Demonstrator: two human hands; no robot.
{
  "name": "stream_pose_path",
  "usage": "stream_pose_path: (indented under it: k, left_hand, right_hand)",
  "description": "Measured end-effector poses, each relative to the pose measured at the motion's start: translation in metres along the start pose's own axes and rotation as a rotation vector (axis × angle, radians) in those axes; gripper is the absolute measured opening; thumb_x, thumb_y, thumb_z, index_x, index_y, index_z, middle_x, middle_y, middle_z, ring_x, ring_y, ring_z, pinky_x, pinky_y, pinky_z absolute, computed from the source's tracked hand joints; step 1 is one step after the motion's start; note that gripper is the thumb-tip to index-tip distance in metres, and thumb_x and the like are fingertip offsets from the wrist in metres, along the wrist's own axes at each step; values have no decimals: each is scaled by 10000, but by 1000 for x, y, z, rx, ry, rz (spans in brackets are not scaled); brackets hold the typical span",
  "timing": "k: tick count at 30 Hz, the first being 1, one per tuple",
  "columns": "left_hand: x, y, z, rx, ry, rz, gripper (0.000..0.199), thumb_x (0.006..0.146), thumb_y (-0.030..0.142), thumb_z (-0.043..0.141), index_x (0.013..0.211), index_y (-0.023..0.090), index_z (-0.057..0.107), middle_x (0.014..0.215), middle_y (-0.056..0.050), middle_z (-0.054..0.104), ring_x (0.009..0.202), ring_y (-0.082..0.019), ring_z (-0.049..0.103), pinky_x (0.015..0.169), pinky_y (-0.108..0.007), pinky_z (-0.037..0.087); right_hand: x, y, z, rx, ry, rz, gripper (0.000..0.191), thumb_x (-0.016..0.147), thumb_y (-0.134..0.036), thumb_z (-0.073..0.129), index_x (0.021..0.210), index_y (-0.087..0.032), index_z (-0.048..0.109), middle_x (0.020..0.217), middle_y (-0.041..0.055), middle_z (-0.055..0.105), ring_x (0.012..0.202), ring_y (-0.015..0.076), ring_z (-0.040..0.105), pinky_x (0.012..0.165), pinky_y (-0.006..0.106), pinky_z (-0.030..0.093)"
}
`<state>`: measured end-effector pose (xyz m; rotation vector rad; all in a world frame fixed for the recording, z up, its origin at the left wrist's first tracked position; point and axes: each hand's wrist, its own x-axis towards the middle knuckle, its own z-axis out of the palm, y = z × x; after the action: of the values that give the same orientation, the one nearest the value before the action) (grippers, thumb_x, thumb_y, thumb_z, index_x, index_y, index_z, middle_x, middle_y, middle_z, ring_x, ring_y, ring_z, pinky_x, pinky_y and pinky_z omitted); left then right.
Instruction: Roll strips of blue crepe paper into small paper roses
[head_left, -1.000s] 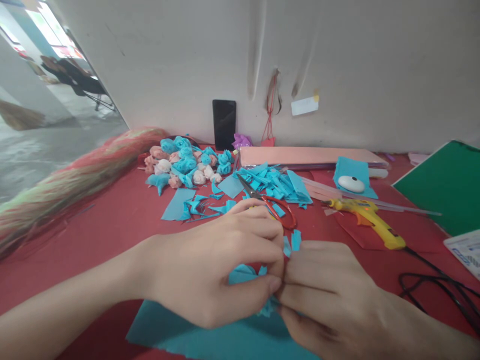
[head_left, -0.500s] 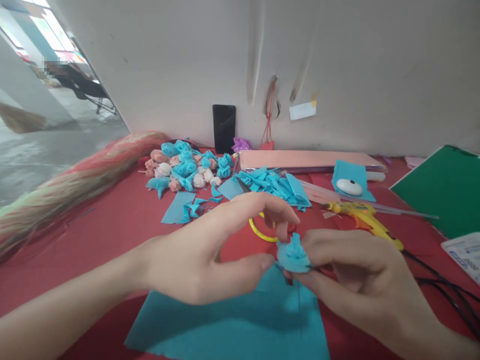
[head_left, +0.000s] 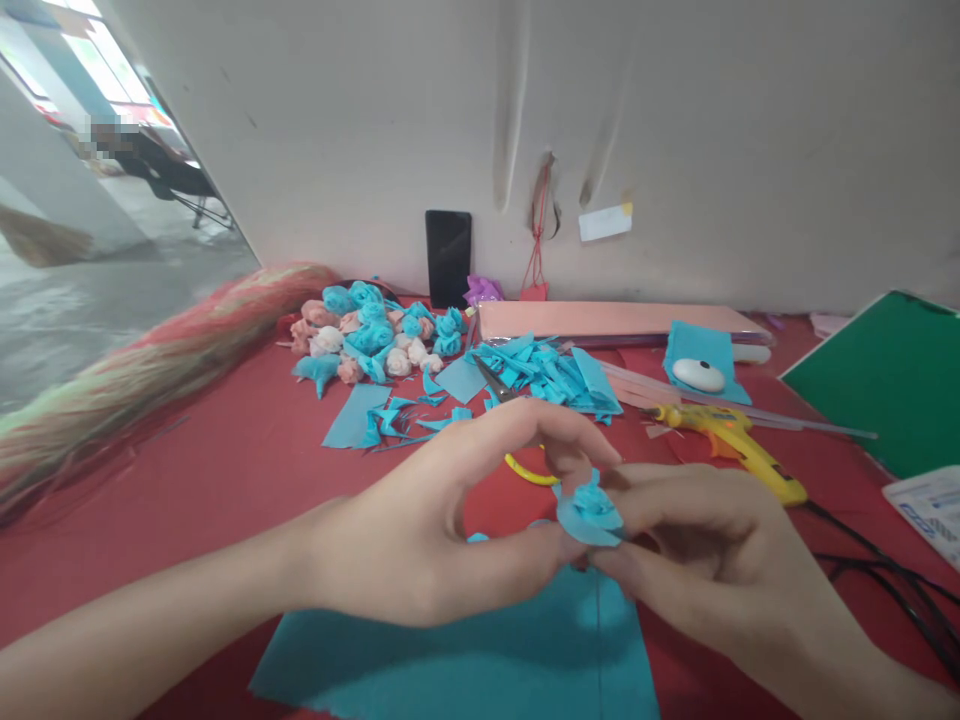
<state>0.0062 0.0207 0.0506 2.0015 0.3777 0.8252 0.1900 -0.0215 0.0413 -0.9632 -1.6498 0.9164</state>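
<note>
A small blue crepe-paper flower (head_left: 591, 508) is held between my two hands, its layered petals facing up. My right hand (head_left: 720, 560) pinches the flower's right side with thumb and fingers. From the left, my left hand (head_left: 450, 520) curves around it, thumb tip at the lower edge and fingertips at the back petals. Below the hands lies a blue paper sheet (head_left: 450, 660) on the red tabletop (head_left: 187, 510). Scissors with a yellow handle (head_left: 531, 470) lie behind my left hand, which partly hides them.
Blue, pink and white paper flowers (head_left: 375, 335) are heaped at the back left, beside blue paper scraps (head_left: 551, 370). A yellow glue gun (head_left: 739, 440) lies at the right with its black cable. A phone (head_left: 448, 258) leans on the wall. A green board (head_left: 892, 370) stands far right.
My left thumb has moved right onto the flower's lower edge, and the left fingers have come down to its petals. The flower has turned slightly. More of the scissors' blades shows.
</note>
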Motion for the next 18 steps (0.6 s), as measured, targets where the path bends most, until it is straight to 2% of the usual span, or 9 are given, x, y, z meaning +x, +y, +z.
stream_pose_path:
  k: [6, 10, 13, 18]
  left_hand:
    - [0, 1, 0, -123, 36, -9, 231, 900, 119, 576, 1113, 187, 519, 941, -5, 567, 910, -98, 568, 832, -177, 492]
    - [0, 0, 3, -245, 73, -28, 225, 891, 99, 591, 1090, 187, 532, 885, 19, 554, 855, -83, 574, 776, -168, 490]
    - [0, -1, 5, -334, 89, -46, 210, 891, 90, 594, 1070, 178, 528, 869, 24, 562, 814, -77, 598, 790, -188, 497]
    - [0, -4, 7, -436, 99, -46, 237, 875, 79, 618, 1069, 183, 530, 887, 18, 572, 817, -85, 586, 812, -215, 512]
  right_hand:
    - [-4, 9, 5, 20, 54, -100, 196, 703, -105, 646, 528, -188, 612, 484, -20, 566, 423, 90, 469, 394, 177, 377]
    - [-2, 3, 3, -14, 25, -130, 238, 705, -69, 629, 502, -177, 568, 461, -15, 542, 419, 115, 539, 388, 184, 419]
    - [2, -3, -1, -68, -28, -138, 254, 720, -48, 595, 493, -161, 576, 460, 12, 566, 421, 141, 579, 394, 199, 471]
    - [3, -4, -1, -108, 12, -171, 228, 715, -79, 604, 494, -125, 636, 451, 54, 601, 374, 119, 528, 354, 177, 437]
